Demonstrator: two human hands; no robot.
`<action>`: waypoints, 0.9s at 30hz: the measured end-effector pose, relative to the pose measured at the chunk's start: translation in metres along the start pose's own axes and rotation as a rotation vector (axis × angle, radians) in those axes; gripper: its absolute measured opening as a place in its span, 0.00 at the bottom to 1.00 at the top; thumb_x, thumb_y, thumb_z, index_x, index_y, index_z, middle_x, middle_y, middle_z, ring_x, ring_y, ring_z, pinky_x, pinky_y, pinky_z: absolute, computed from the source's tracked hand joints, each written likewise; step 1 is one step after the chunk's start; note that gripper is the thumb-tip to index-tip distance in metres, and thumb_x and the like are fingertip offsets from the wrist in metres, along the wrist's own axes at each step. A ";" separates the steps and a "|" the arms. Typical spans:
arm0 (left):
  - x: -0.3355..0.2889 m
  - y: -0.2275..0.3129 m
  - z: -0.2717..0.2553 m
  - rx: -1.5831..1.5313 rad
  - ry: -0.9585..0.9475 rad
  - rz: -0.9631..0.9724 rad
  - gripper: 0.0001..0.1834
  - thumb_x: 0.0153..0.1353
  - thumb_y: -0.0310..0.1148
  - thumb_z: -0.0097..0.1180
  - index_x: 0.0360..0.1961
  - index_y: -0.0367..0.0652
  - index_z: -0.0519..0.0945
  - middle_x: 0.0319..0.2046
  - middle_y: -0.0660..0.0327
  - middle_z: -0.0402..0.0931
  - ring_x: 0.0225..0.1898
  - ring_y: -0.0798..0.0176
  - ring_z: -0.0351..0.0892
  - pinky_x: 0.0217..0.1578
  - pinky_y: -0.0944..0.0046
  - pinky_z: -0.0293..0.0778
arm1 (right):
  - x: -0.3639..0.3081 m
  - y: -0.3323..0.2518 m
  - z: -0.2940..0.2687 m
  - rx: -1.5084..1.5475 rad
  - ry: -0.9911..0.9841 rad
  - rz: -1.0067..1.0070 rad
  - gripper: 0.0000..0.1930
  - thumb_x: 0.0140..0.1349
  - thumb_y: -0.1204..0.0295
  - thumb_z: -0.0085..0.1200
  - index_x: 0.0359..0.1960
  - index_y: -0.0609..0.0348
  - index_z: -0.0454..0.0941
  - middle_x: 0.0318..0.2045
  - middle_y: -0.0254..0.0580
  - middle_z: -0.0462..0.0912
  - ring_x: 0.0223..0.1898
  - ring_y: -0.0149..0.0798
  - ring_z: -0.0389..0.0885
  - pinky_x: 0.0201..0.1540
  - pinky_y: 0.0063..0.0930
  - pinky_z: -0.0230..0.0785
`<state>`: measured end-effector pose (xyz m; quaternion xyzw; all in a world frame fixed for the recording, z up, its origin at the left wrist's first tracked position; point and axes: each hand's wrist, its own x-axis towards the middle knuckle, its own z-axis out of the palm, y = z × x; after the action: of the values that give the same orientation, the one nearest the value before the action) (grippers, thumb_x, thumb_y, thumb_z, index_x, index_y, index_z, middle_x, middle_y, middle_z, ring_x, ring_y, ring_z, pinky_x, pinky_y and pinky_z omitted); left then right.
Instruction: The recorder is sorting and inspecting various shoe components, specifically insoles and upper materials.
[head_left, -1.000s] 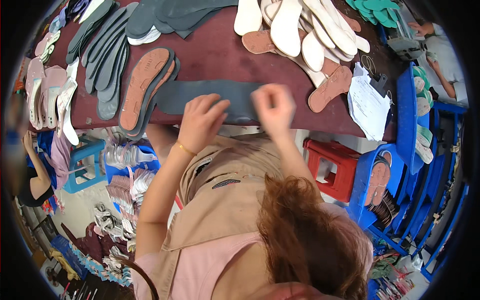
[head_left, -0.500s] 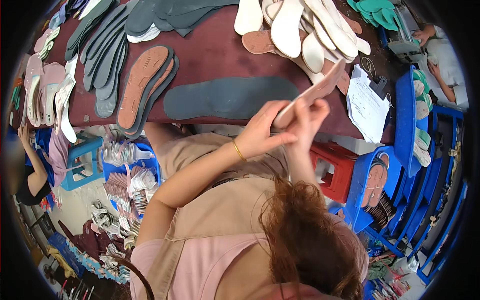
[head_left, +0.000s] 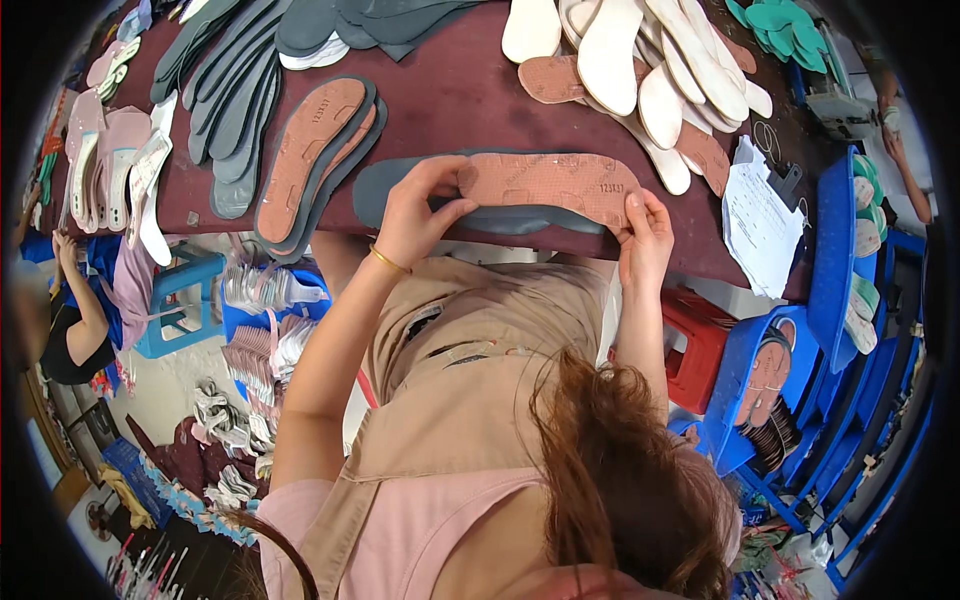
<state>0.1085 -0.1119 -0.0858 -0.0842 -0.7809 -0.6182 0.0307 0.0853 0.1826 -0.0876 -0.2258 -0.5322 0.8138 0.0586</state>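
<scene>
**Brown insole (head_left: 548, 185) held over a grey sole (head_left: 375, 192), ends not lined up**

Everything here is placed from the brown insole, which is above the near edge of the maroon tabletop (head_left: 455, 105). Farthest to its left lie pale pink and white insoles (head_left: 125, 155). Closer on that side, a fan of loose grey soles (head_left: 235, 115) has no brown layer showing. Next comes a small stack (head_left: 313, 112), brown pieces alternating with grey; that part looks done.

The left hand (head_left: 425, 205) pinches the brown insole's left end between thumb and fingers. The grey sole lies beneath, sticking out to the left and along the near side. Whether the two touch, I cannot tell. The right hand (head_left: 645, 232) pinches the other end, which reaches past the grey sole. So this pair seems only partly done: brought together, but not yet matched edge to edge.

Beyond the brown insole, to its upper right, sits a heap of white insoles (head_left: 610, 65) with more brown pieces (head_left: 705, 158) among them, apparently left to handle. Farther right are papers (head_left: 755, 225).
</scene>
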 end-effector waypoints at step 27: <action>0.048 0.004 0.048 0.543 -0.240 0.379 0.22 0.48 0.37 0.65 0.48 0.51 0.80 0.48 0.61 0.74 0.51 0.55 0.70 0.53 0.55 0.65 | 0.020 -0.008 -0.008 -1.005 -0.005 -0.249 0.17 0.47 0.68 0.70 0.35 0.66 0.82 0.28 0.38 0.79 0.27 0.32 0.76 0.28 0.26 0.70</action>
<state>0.0651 -0.0603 -0.0858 -0.2883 -0.8854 -0.3570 0.0739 0.0704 0.1996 -0.0894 -0.1592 -0.8805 0.4449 0.0382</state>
